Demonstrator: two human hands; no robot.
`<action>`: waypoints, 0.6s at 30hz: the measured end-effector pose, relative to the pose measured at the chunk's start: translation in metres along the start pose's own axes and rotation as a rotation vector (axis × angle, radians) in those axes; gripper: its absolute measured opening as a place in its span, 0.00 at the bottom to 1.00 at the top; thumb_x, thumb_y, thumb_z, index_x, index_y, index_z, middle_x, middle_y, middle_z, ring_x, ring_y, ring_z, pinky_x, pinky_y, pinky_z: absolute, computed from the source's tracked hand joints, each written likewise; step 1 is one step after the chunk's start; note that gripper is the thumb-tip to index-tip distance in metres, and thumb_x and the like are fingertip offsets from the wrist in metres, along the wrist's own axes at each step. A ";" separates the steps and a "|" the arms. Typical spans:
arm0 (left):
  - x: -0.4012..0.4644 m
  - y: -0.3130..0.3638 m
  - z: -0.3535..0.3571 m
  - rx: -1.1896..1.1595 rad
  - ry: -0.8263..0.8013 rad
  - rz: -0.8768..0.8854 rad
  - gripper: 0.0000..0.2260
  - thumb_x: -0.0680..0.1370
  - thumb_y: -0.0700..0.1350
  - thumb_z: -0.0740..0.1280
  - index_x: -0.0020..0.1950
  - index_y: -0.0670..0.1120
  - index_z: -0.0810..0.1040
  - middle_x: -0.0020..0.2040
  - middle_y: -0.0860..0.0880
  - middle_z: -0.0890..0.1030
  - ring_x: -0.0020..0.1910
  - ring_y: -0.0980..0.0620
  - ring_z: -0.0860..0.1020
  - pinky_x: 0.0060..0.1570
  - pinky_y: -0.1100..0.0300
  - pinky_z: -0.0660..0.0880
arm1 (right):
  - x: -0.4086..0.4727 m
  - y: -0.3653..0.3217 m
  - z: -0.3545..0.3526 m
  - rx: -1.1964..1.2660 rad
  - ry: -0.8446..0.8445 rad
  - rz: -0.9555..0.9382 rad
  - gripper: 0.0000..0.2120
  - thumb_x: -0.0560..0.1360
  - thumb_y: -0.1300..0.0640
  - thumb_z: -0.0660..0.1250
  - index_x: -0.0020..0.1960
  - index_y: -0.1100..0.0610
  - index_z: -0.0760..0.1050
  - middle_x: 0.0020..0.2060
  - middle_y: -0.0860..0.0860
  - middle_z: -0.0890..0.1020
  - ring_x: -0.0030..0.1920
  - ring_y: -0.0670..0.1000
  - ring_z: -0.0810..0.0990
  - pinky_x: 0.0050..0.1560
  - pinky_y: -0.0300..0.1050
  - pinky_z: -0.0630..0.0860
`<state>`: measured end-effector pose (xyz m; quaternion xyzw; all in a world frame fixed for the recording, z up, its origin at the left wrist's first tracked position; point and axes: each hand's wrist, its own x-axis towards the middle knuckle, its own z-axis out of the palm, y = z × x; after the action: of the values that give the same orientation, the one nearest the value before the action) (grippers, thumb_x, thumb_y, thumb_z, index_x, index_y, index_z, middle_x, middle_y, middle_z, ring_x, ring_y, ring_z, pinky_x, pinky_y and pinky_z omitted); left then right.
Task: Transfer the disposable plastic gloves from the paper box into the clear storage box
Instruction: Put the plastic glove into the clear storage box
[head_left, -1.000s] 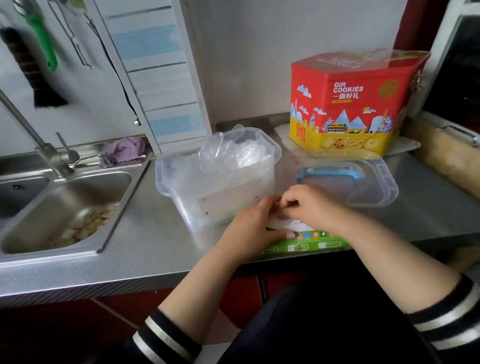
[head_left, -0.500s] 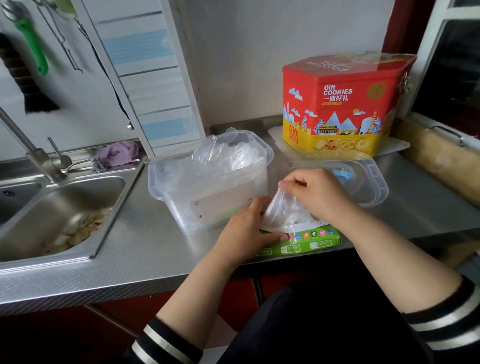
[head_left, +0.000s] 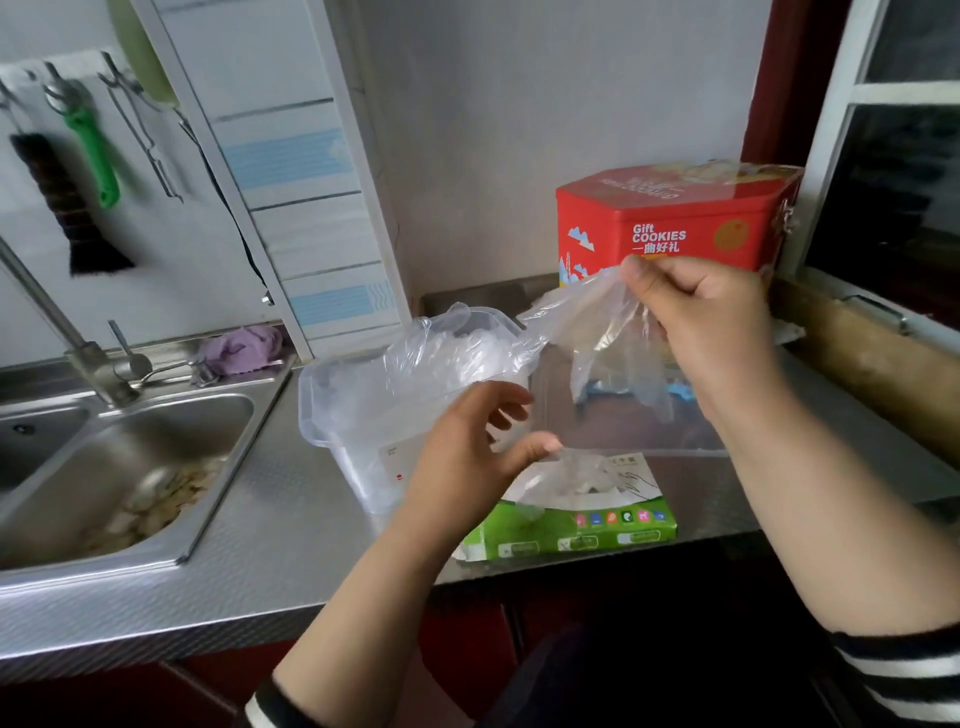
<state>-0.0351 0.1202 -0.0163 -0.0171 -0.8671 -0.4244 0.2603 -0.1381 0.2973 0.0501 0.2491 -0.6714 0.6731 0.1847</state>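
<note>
Counter (head_left: 291, 525): steel worktop along a white wall, front edge near the camera.
Wall rack: brush (head_left: 62, 202) and green-handled tool (head_left: 93, 150) hanging at far left, blurred.
Sink (head_left: 119, 467): set into the counter at left, scraps in the basin; tap (head_left: 57, 327) behind it; purple cloth (head_left: 244, 348) on the back ledge.
Storage box (head_left: 353, 415): clear, open, mid-counter, heaped with plastic gloves that rise above its rim.
Left hand (head_left: 467, 457): over the box's right front corner, fingers spread and loosely curled, gripping nothing; thumb tip meets the film sticking out of the paper box.
Paper box (head_left: 582, 525): green and white, flat on the counter's front edge just right of the storage box, film bunched at its top opening.
Lid (head_left: 623, 431): clear, lying behind the paper box, blue handle partly visible.
Glove (head_left: 597, 338): clear film, lifted in the air above the lid, its edge trailing toward the heap.
Right hand (head_left: 696, 317): raised, thumb and fingers pinched on the glove's upper end.
Tin (head_left: 670, 228): red, marked "Gift COOKIES", at the back right, partly behind the right hand.
</note>
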 end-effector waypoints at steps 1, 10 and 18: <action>0.005 0.009 -0.004 -0.067 0.028 -0.012 0.18 0.67 0.67 0.69 0.49 0.58 0.76 0.45 0.57 0.81 0.43 0.61 0.76 0.43 0.67 0.71 | -0.001 -0.002 0.001 0.014 0.009 -0.032 0.11 0.74 0.46 0.69 0.39 0.52 0.82 0.34 0.62 0.80 0.35 0.51 0.74 0.40 0.52 0.73; 0.077 0.045 -0.059 -0.865 0.056 -0.300 0.03 0.79 0.42 0.65 0.48 0.44 0.76 0.35 0.49 0.82 0.33 0.55 0.80 0.39 0.62 0.79 | 0.000 -0.008 0.049 -0.199 -0.130 -0.528 0.13 0.74 0.50 0.68 0.53 0.57 0.83 0.44 0.46 0.86 0.44 0.49 0.84 0.44 0.48 0.81; 0.087 -0.008 -0.104 0.088 0.249 -0.377 0.16 0.77 0.36 0.65 0.60 0.47 0.63 0.44 0.42 0.82 0.22 0.51 0.76 0.22 0.59 0.74 | 0.026 0.009 0.130 -0.713 -0.735 -0.424 0.24 0.76 0.46 0.68 0.70 0.47 0.71 0.67 0.48 0.75 0.66 0.52 0.73 0.61 0.47 0.72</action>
<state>-0.0666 0.0209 0.0711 0.2090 -0.8338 -0.4263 0.2818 -0.1528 0.1653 0.0551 0.5192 -0.8133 0.2208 0.1425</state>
